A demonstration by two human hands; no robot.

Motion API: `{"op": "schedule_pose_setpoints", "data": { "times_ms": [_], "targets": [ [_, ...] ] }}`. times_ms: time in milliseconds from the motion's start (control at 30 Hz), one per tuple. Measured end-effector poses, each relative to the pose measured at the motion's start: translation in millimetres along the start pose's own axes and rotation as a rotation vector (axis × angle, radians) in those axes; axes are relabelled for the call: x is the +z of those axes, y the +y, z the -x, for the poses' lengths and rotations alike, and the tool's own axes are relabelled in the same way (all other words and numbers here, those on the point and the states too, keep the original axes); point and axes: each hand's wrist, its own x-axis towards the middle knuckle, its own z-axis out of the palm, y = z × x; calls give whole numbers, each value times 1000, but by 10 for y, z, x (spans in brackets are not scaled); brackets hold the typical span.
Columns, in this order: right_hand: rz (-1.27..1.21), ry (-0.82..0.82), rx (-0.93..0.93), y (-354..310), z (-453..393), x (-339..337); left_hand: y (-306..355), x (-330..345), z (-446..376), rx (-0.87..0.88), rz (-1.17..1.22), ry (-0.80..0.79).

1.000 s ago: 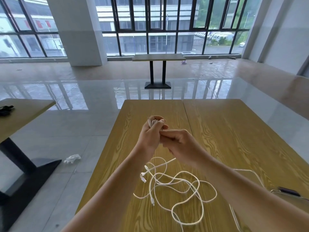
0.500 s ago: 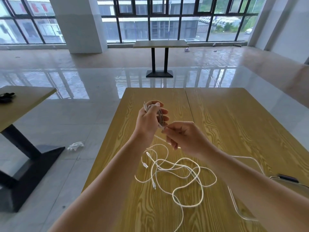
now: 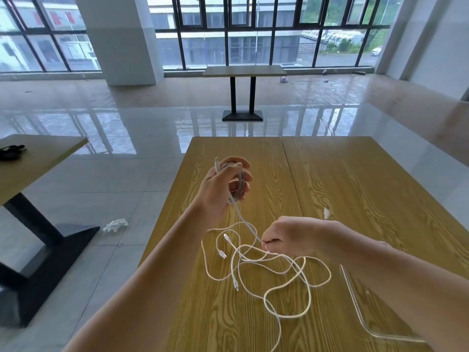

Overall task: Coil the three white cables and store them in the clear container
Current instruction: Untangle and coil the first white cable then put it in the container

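Three cables [image 3: 266, 270] tangled nearside of my left hand [image 3: 223, 184], which grips the coil [image 3: 240, 182]; right hand [image 3: 286, 237] pinches its strand. Pulling may snag loops.

Far table [image 3: 243, 71] (black-legged), windows [image 3: 253, 34]

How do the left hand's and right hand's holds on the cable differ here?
The left hand is raised, fingers curled round a small coil; the right hand is low by the table, pinching a single strand. The left grip wraps several loops; the right takes one. Both hold the same white cable.
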Motion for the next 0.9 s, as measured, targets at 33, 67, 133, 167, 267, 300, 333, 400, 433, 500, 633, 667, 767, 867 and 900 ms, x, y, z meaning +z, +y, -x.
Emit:
{"op": "schedule_pose_setpoints", "data": {
  "times_ms": [33, 67, 133, 167, 267, 300, 333, 400, 433, 500, 633, 667, 767, 867, 900],
  "targets": [
    [27, 42, 7, 12, -28, 0, 3, 2, 3, -6, -19, -19],
    [40, 96, 22, 29, -54, -1, 8, 1, 4, -8, -41, -35],
    [35, 228, 68, 88, -96, -4, 11, -12, 2, -10, -102, -68],
    [17, 295, 97, 128, -114, -2, 7, -23, 6, -15, -135, -83],
    [-81, 471, 186, 259, -164, 13, -37, -50, 16, -45, -198, -104],
    [-117, 526, 206, 296, -178, 23, -56, -52, 20, -55, -212, -93],
    [-154, 574, 222, 323, -184, 29, -76, -52, 16, -64, -223, -73],
    [-285, 639, 248, 352, -193, 40, -114, -46, 7, -81, -238, -25],
    [-390, 662, 255, 348, -189, 42, -131, -43, 4, -90, -241, -5],
    [-612, 703, 258, 313, -171, 29, -171, -50, -11, -107, -241, 20],
    [-925, 757, 238, 168, -107, -63, -255, -70, -46, -133, -232, 32],
    [-1000, 762, 233, 124, -89, -89, -271, -70, -60, -132, -232, 33],
    [-1242, 765, 177, -21, -41, -151, -315, -56, -96, -132, -239, 41],
    [-1487, 708, 60, -156, -20, -197, -352, -38, -123, -139, -245, 55],
    [-1525, 684, 28, -187, -21, -202, -359, -29, -127, -140, -237, 58]
  ]
}}
